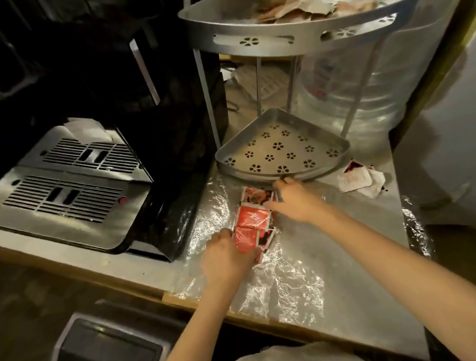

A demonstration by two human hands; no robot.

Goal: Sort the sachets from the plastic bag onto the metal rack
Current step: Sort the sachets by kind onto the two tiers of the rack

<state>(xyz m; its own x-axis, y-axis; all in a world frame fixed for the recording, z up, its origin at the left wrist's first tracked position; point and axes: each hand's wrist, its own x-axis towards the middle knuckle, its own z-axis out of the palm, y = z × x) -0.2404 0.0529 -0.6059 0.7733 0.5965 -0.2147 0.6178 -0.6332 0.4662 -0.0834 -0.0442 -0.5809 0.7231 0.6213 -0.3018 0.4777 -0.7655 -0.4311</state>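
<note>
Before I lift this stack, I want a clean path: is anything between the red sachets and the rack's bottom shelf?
Nothing visible. The red sachets lie just in front of the bottom shelf, which looks empty; only its low rim separates them.

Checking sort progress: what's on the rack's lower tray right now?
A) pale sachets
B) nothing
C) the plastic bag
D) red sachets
B: the lower tray shows only its bare flower-punched floor; the red sachets lie on the counter between the left hand and right hand, and pale sachets sit in the upper tray.
</note>
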